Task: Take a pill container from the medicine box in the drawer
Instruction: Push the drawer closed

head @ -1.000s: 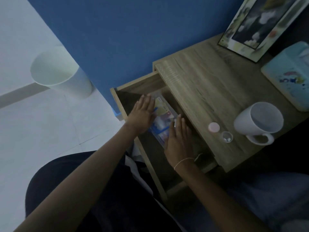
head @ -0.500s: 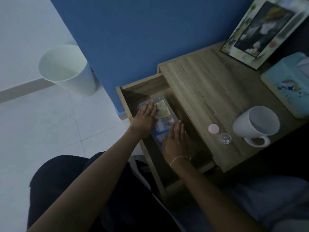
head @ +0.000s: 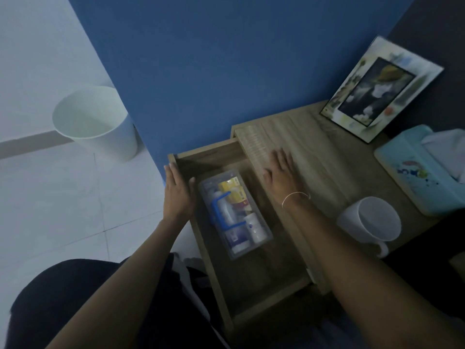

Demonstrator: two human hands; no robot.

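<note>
The wooden drawer [head: 271, 295] of the bedside table stands pulled out. Inside lies a clear plastic medicine box [head: 268, 236] with a blue handle [head: 218, 210], holding several small bottles and packets, among them a white bottle [head: 254, 226]. My left hand [head: 177, 190] rests flat on the drawer's outer front edge, fingers apart, holding nothing. My right hand [head: 281, 176] lies flat on the wooden table top [head: 324, 159] just right of the drawer, fingers spread, holding nothing. My right forearm hides the spot on the table top in front of the mug.
A white mug [head: 370, 222] stands on the table at the right. Behind it are a light blue tissue box [head: 412, 172] and a leaning picture frame [head: 380, 89]. A white waste bin [head: 98, 122] stands on the tiled floor beside the blue wall [head: 226, 59].
Both hands have left the medicine box: the left moved out to the drawer's front edge, the right up onto the table top. The box's contents now show. The camera has shifted.
</note>
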